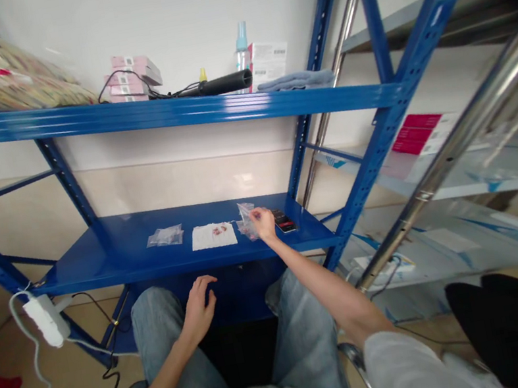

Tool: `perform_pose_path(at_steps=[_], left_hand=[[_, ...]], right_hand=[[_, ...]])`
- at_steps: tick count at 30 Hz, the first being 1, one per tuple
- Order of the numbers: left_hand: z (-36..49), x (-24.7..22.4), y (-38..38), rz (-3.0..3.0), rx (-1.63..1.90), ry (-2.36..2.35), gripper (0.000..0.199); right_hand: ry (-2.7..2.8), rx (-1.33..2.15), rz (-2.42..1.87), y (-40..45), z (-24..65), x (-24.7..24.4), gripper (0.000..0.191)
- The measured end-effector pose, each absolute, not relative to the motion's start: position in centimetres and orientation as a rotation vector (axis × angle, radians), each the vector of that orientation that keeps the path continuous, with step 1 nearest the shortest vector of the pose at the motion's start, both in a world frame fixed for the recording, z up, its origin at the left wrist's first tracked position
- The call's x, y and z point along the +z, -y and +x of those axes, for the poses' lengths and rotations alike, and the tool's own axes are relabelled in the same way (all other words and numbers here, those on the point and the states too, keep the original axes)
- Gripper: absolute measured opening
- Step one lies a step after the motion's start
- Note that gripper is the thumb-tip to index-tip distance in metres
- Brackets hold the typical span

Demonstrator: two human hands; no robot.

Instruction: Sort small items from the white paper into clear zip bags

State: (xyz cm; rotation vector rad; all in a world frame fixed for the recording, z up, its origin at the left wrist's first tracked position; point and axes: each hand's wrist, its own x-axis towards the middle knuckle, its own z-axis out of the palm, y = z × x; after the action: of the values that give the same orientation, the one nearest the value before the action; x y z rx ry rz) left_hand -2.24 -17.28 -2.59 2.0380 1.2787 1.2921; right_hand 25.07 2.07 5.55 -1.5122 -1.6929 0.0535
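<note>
At the right part of the blue shelf [118, 245], my right hand [262, 221] pinches a clear plastic bag [245, 211]. More clear plastic shows beneath and beside the fingers. To its left lies a white cloth or paper sheet [204, 238] bearing several small reddish pieces [220, 230], too small to name. Farther left is a pile of clear plastic bags [166, 236]. A dark phone [284, 221] rests just right of my right hand. My left hand [200, 308] hangs above my lap before the shelf edge, fingers loosely curved and apart, holding nothing.
Overhead, a blue shelf beam [204, 111] crosses the view; pink boxes [131, 79], a spray bottle [242, 50] and a black tube-shaped object [224, 84] sit on that shelf. A white power strip [47, 321] hangs at the left corner. Metal racks stand to the right.
</note>
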Motion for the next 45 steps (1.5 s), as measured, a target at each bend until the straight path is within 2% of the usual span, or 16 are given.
perform_pose_path(at_steps=[2,5,8,11,14,19,26,30,32,37,45], left_hand=[[-2.1,-2.5,17.2,1.844,1.265,-1.175,0.027],[-1.6,-2.4,17.7,1.557,1.179,-1.031,0.038],[-1.2,-2.3,18.8,1.370,1.134,-0.915,0.045],[-1.1,-2.3,19.6,1.327,1.067,-0.886,0.048],[-1.2,-2.3,19.6,1.287,1.047,-0.895,0.050],[-1.3,-2.6,18.0,1.367,0.976,-0.895,0.042],[-0.6,-3.0,18.7,1.366,0.856,-0.864,0.039],[-0.5,-2.9,19.8,1.321,0.923,-0.852,0.036],[-0.5,-3.0,20.0,1.302,0.954,-0.853,0.036],[-0.4,-3.2,19.3,1.295,0.949,-0.854,0.036],[0.4,-3.9,18.4,1.366,0.888,-0.916,0.034]], right_hand=[[1.664,0.151,-1.281,1.8,23.8,4.5,0.020],[1.761,0.397,-1.053,9.7,21.5,1.6,0.017],[1.818,0.600,-0.977,17.1,19.9,-1.0,0.026],[1.804,0.690,-1.002,20.6,19.5,-2.2,0.032],[1.822,0.731,-1.021,20.5,19.7,-2.5,0.029],[1.832,0.690,-1.040,19.0,20.2,-2.7,0.029],[1.918,0.495,-1.083,20.1,20.3,-1.9,0.033],[1.883,0.261,-1.190,22.1,19.6,-0.9,0.037],[1.908,0.216,-1.190,22.8,19.0,-0.6,0.034],[1.900,0.371,-1.172,22.3,18.4,-1.4,0.011],[1.760,0.780,-1.162,20.6,18.5,-3.8,0.013]])
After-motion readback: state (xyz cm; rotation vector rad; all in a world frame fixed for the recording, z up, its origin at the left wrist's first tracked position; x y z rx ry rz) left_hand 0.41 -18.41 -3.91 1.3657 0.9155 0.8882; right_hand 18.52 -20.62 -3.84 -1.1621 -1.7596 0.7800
